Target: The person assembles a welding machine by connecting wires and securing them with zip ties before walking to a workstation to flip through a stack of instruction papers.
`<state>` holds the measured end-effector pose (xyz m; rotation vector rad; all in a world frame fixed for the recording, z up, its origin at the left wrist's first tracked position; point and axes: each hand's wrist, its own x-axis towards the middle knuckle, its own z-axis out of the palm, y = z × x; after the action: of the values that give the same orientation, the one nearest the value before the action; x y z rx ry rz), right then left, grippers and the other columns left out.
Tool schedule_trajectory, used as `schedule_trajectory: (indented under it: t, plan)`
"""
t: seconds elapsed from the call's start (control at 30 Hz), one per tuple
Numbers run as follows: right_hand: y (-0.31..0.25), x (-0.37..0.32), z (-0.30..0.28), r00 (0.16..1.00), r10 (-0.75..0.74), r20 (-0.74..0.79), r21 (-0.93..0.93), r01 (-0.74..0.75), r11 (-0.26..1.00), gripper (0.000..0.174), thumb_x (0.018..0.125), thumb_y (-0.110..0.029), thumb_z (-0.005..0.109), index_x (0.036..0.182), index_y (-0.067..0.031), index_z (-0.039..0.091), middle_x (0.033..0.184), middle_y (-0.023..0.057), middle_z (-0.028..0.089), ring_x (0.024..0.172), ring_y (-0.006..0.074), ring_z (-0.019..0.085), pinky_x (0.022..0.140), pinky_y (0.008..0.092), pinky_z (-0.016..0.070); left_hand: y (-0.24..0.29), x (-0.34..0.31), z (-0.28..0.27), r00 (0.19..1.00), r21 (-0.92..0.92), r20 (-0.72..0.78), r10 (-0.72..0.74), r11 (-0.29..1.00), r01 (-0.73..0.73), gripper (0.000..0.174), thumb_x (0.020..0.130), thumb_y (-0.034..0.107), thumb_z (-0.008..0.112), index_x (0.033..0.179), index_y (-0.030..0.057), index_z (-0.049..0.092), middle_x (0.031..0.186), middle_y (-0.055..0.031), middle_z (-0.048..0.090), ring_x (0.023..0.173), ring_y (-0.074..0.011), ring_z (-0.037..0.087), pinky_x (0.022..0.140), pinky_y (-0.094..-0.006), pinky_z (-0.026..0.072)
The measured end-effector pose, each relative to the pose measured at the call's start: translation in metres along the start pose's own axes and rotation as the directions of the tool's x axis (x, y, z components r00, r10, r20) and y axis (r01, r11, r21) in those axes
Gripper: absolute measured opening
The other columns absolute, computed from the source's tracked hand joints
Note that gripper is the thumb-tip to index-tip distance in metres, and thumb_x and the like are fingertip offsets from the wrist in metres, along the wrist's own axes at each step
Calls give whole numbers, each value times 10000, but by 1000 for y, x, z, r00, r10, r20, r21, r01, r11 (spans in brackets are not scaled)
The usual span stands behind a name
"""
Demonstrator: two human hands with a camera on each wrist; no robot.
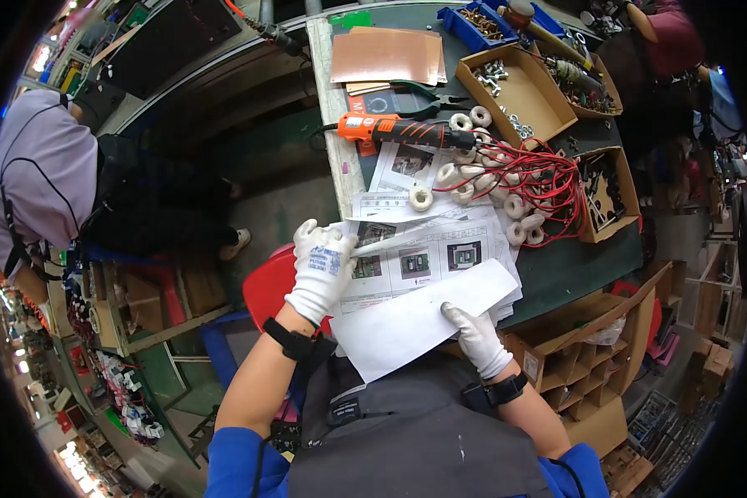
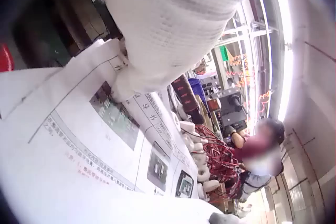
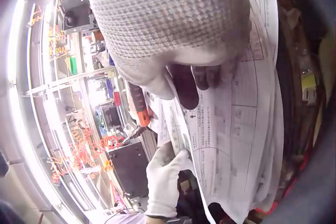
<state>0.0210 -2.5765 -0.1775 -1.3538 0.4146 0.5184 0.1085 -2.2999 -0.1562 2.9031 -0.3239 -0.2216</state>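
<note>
Both hands wear white knit gloves. My right hand (image 1: 480,340) grips the near right edge of a white sheet (image 1: 423,319), thumb on top and fingers below; its underside in the right wrist view shows print. My left hand (image 1: 319,270) pinches the left edge of the printed sheets (image 1: 390,286), where one page curls up. Those sheets carry text and photos of green boards, and lie in a loose stack beyond the white sheet. The left hand (image 3: 165,182) also shows in the right wrist view, its thumb and fingers at the paper edge.
An orange-black power screwdriver (image 1: 390,130), pliers (image 1: 423,100) and white rings (image 1: 421,197) with red wires (image 1: 556,187) lie beyond the papers. Cardboard boxes (image 1: 548,124) of hardware stand at the right. A red stool (image 1: 270,286) is at the left; another person (image 1: 50,158) sits farther left.
</note>
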Motion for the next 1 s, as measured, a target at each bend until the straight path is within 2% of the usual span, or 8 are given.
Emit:
schedule_trajectory:
  t: [0.17, 0.23, 0.43, 0.5, 0.53, 0.6, 0.8, 1.0]
  plan:
    - [-5, -1, 1, 999, 34, -19, 30, -34, 999, 313, 918, -193, 691, 1115, 42, 624, 1028, 60, 648, 935, 132, 591, 844, 280, 486, 11, -35, -11, 933, -54, -296, 204, 972, -230, 117, 701, 85, 703, 809, 127, 686, 966, -58, 670, 904, -257, 617, 1001, -480, 388]
    - [-13, 0, -2, 996, 89, 0, -382, -82, 920, 308, 922, -200, 686, 1112, 34, 620, 1024, 53, 640, 935, 129, 578, 846, 281, 480, 24, -57, -15, 939, -215, -215, 268, 925, -313, 134, 691, 80, 690, 820, 112, 671, 1013, -75, 670, 922, -281, 615, 919, -454, 450]
    - [5, 0, -2, 1000, 16, 21, -27, -16, 1000, 357, 918, -220, 693, 1157, 25, 591, 1065, 45, 624, 966, 125, 568, 867, 289, 478, 49, -88, -14, 852, -665, 187, 490, 701, -257, 261, 753, 223, 727, 971, 84, 688, 1057, -115, 668, 986, -319, 618, 904, -419, 464]
    - [13, 1, -4, 1000, 17, -7, -3, -17, 1000, 387, 911, -212, 705, 1188, 24, 575, 1095, 50, 619, 991, 128, 571, 888, 289, 478, 38, -56, -33, 868, -708, 411, 279, 697, 111, 341, 742, 218, 755, 1034, 55, 690, 1085, -139, 672, 1021, -317, 619, 920, -416, 459]
    - [14, -1, -6, 999, 32, 4, -16, -32, 999, 387, 920, -191, 687, 1223, 12, 557, 1124, 46, 615, 1021, 134, 574, 910, 294, 478, 26, -54, -15, 989, -524, -100, 105, 840, -142, 447, 709, 175, 780, 1116, 31, 662, 1120, -148, 669, 1046, -333, 617, 932, -420, 452]
    - [15, -6, -9, 999, 48, 4, -38, -48, 998, 392, 930, -169, 669, 1259, -1, 539, 1154, 42, 610, 1051, 140, 576, 933, 299, 478, 13, -13, -14, 948, -267, -315, 45, 954, -134, 736, 685, 134, 778, 1355, 35, 490, 1325, -217, 536, 1190, -387, 525, 1003, -440, 418]
    - [12, -21, -3, 999, 38, -30, 49, -37, 998, 397, 941, -144, 640, 1277, 25, 513, 1162, 79, 607, 1066, 161, 581, 940, 308, 480, -15, 39, 4, 950, -163, -277, 144, 967, -195, 364, 748, 100, 702, 1108, 85, 653, 1163, -215, 634, 1068, -343, 623, 909, -398, 495]
    - [13, -23, -11, 998, 62, 20, 0, -62, 998, 414, 947, -164, 634, 1289, 27, 499, 1177, 79, 601, 1069, 166, 579, 940, 307, 479, -11, 10, -15, 913, -714, 228, -339, 579, 394, 149, 958, 128, 569, 968, -5, 634, 818, 10, 610, 748, -39, 537, 632, -231, 471]
